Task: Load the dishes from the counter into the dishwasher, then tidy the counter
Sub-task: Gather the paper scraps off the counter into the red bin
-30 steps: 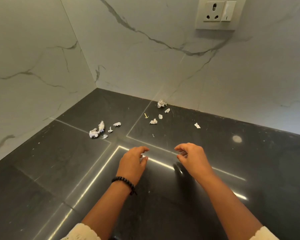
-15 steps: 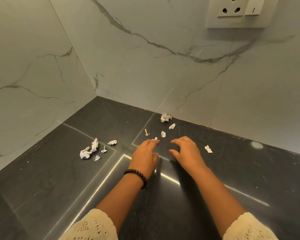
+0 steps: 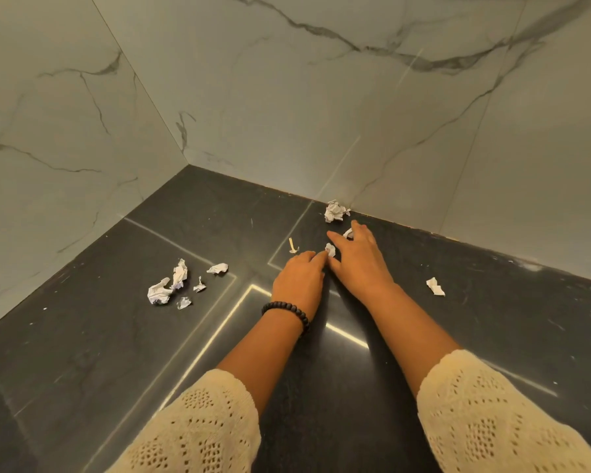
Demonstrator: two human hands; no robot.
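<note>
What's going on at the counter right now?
A person is tidying paper scraps off the dark counter. Both hands are down near the back wall: the left hand and right hand close in on a small scrap between their fingertips, none plainly gripped yet. A bigger crumpled ball sits at the wall, a cluster of scraps lies to the left, and one lone scrap to the right. No dishes in view.

Two hands are on the counter, the left [image 3: 299, 281] and the right [image 3: 362, 264]. I count nine white paper scraps: five bunched at the left [image 3: 176, 285], three by the fingers near the wall [image 3: 335, 211], one off to the right [image 3: 435, 286]. One small yellowish stick [image 3: 292, 245]. One bead bracelet [image 3: 285, 310]. Two knit sleeves [image 3: 198, 428].
</note>
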